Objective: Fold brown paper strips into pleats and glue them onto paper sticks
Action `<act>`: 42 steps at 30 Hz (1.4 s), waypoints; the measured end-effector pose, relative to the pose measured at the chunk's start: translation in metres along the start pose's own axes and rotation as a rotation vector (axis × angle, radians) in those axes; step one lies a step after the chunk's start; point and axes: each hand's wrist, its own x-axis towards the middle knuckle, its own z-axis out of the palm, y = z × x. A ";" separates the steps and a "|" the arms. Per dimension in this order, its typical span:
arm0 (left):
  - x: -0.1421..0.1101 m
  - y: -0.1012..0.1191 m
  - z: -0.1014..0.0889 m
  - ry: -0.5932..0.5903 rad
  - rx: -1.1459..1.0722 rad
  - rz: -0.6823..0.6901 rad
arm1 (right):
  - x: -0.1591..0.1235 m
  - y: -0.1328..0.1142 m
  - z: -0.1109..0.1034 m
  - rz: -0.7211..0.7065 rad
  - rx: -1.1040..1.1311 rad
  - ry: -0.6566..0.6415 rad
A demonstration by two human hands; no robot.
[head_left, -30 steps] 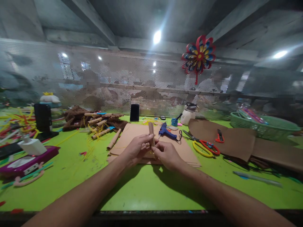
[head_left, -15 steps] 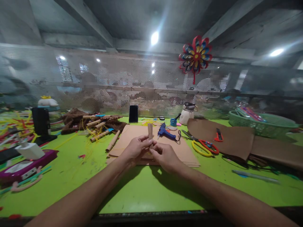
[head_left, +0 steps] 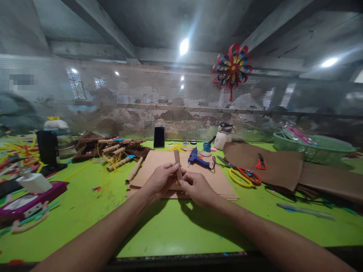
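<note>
Between both hands a narrow roll of brown paper (head_left: 177,160) stands nearly upright, its top leaning slightly left. My left hand (head_left: 164,176) is closed around its middle, thumb in front. My right hand (head_left: 195,187) pinches the roll's lower end, where a bit of yellow string seems to show. Both hands are over a stack of brown paper sheets (head_left: 153,160) on the green table (head_left: 170,230). Just beyond my right hand lies a blue glue gun (head_left: 200,159). Left of the stack rests another brown paper roll (head_left: 134,170).
Scissors (head_left: 241,177) with yellow and red handles and a red cutter (head_left: 261,162) lie right, near large brown paper (head_left: 283,170). Tied paper rolls (head_left: 120,162) lie left. A phone (head_left: 159,137), a jug (head_left: 223,138) and a green basket (head_left: 329,147) stand behind. A purple power strip (head_left: 34,202) sits left.
The paper roll's top has tilted to the left. My left thumb sits a little higher on it. My right hand has barely moved.
</note>
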 end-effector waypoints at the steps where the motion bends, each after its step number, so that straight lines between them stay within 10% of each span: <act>1: 0.000 0.000 0.001 -0.003 -0.002 -0.004 | 0.000 0.001 0.000 0.010 0.001 0.000; 27: -0.010 0.003 0.014 0.144 0.234 -0.069 | 0.000 0.004 0.005 -0.061 -0.168 0.102; 42: 0.001 0.002 -0.002 0.000 -0.061 -0.043 | 0.000 0.001 0.003 -0.027 -0.065 0.048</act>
